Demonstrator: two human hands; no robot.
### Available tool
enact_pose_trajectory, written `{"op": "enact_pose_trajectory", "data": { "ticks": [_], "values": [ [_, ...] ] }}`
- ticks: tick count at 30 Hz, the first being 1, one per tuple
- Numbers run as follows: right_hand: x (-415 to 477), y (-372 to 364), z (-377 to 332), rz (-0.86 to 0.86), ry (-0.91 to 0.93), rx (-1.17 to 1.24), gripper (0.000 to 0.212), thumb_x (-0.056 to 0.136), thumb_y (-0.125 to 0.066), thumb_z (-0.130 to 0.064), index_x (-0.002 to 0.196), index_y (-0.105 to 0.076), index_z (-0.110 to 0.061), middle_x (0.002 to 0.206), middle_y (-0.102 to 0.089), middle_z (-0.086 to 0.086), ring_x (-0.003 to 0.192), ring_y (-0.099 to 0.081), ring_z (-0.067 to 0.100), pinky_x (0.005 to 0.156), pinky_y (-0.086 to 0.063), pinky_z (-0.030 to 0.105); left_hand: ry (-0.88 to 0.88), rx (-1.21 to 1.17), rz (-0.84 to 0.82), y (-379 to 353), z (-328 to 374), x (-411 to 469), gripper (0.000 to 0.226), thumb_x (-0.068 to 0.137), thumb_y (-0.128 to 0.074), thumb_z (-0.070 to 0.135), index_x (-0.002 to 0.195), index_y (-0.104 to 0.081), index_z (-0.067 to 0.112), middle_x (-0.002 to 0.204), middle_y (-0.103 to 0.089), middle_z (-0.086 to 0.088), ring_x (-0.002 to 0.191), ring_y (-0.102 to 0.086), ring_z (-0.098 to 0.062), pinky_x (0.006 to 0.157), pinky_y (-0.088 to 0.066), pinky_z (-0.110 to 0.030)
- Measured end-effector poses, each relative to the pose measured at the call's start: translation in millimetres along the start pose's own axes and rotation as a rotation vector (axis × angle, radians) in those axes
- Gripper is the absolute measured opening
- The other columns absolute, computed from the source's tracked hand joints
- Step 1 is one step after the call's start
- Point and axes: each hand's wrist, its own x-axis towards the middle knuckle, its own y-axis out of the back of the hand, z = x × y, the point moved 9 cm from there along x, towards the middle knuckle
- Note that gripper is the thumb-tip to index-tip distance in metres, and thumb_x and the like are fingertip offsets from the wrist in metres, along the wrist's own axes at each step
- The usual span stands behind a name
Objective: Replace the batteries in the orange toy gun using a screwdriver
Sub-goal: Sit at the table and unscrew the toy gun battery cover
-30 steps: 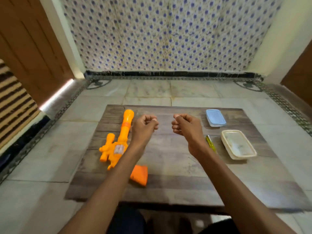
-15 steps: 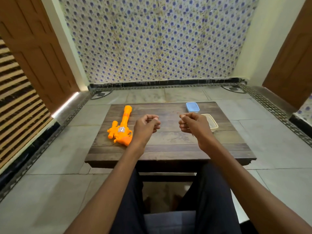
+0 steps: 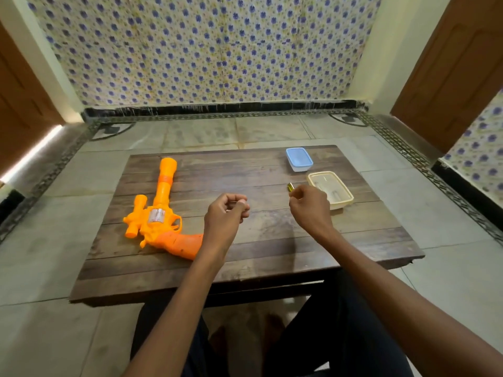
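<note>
Forearms reach up from the bottom of the frame over a low wooden surface (image 3: 272, 235). At centre, the left hand (image 3: 226, 213) is curled into a loose fist with nothing in it. Right of centre, the right hand (image 3: 307, 208) is curled too; I cannot tell whether it grips the screwdriver (image 3: 290, 187), whose yellow end shows just past its fingers. The orange toy gun (image 3: 160, 213) lies left of centre, its grip beside the left wrist. The step likely wants the screwdriver held firmly and the gun steadied. Farther, at upper right, sit a cream tray (image 3: 349, 195) and a blue box (image 3: 299, 167).
</note>
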Motion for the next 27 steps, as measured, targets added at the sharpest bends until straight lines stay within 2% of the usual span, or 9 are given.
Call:
{"op": "enact_pose_trajectory", "data": {
  "ticks": [3,7,11,15,17,19,22,25,27],
  "values": [
    [27,-25,-7,-0.014,0.170,-0.390,0.018,0.085,-0.052,-0.003,0.098,-0.063,-0.007,0.106,-0.062,0.015,0.102,-0.053,0.032,0.075,-0.041,0.035,-0.011,0.023,-0.001,-6,-7,14,0.010,0.096,-0.060,0.016,0.093,-0.067,0.021,0.095,-0.072,-0.007,0.086,-0.070,-0.019,0.080,-0.054,-0.032],
    [53,-54,1,-0.097,0.113,-0.571,0.027,0.089,-0.053,-0.004,0.115,-0.054,-0.007,0.118,-0.061,0.019,0.113,-0.054,0.035,0.088,-0.046,0.040,-0.060,0.088,0.013,-4,-18,24,0.011,0.098,-0.059,0.018,0.094,-0.066,0.025,0.095,-0.072,-0.004,0.088,-0.070,-0.017,0.081,-0.054,-0.033],
    [62,-63,13,-0.089,0.057,-0.418,0.030,0.086,-0.056,-0.001,0.115,-0.050,-0.007,0.113,-0.063,0.019,0.105,-0.059,0.036,0.082,-0.046,0.041,-0.056,0.045,0.082,15,-30,25,0.014,0.097,-0.058,0.012,0.092,-0.066,0.024,0.094,-0.072,-0.007,0.084,-0.069,-0.019,0.077,-0.053,-0.032],
    [43,-80,-11,-0.243,0.104,-0.013,0.042,0.087,-0.060,-0.006,0.127,-0.049,-0.014,0.121,-0.058,0.012,0.105,-0.058,0.030,0.085,-0.048,0.041,-0.015,-0.006,0.141,43,-37,27,0.013,0.099,-0.057,0.013,0.095,-0.065,0.023,0.094,-0.072,-0.004,0.086,-0.068,-0.017,0.077,-0.052,-0.028],
    [21,-86,-36,-0.267,0.121,0.143,0.037,0.091,-0.055,-0.004,0.127,-0.055,-0.014,0.122,-0.058,0.010,0.108,-0.057,0.028,0.090,-0.049,0.041,-0.007,-0.030,0.178,60,-33,26,0.013,0.099,-0.056,0.013,0.096,-0.065,0.022,0.094,-0.071,-0.003,0.086,-0.067,-0.015,0.077,-0.052,-0.027],
    [-11,-99,-59,-0.367,0.158,0.187,0.032,0.092,-0.052,-0.006,0.123,-0.060,-0.011,0.120,-0.062,0.012,0.107,-0.057,0.028,0.087,-0.045,0.034,0.001,-0.053,0.228,78,-32,22,0.013,0.099,-0.056,0.012,0.096,-0.064,0.022,0.093,-0.071,-0.003,0.082,-0.067,-0.013,0.075,-0.051,-0.027],
    [-65,-128,-89,-0.555,0.250,0.172,0.030,0.088,-0.065,-0.030,0.114,-0.066,-0.014,0.107,-0.069,0.007,0.098,-0.063,0.024,0.082,-0.049,0.033,0.027,-0.099,0.327,112,-35,10,0.012,0.098,-0.056,0.011,0.096,-0.064,0.020,0.089,-0.070,-0.001,0.075,-0.065,-0.010,0.068,-0.050,-0.022],
    [-96,-148,-101,-0.569,0.304,-0.005,0.062,0.068,-0.065,-0.072,0.107,-0.064,-0.024,0.098,-0.067,-0.004,0.088,-0.062,0.017,0.075,-0.053,0.038,0.086,-0.193,0.421,139,-45,-5,0.009,0.098,-0.056,0.012,0.097,-0.063,0.017,0.086,-0.069,-0.001,0.070,-0.064,-0.009,0.063,-0.049,-0.019],
    [-106,-157,-110,-0.531,0.365,-0.154,0.071,0.064,-0.063,-0.079,0.113,-0.059,-0.028,0.102,-0.063,-0.005,0.091,-0.060,0.018,0.075,-0.053,0.037,0.113,-0.205,0.477,156,-53,-15,0.007,0.097,-0.058,0.014,0.094,-0.064,0.017,0.086,-0.069,-0.002,0.069,-0.063,-0.010,0.065,-0.049,-0.022]
  ]
}}
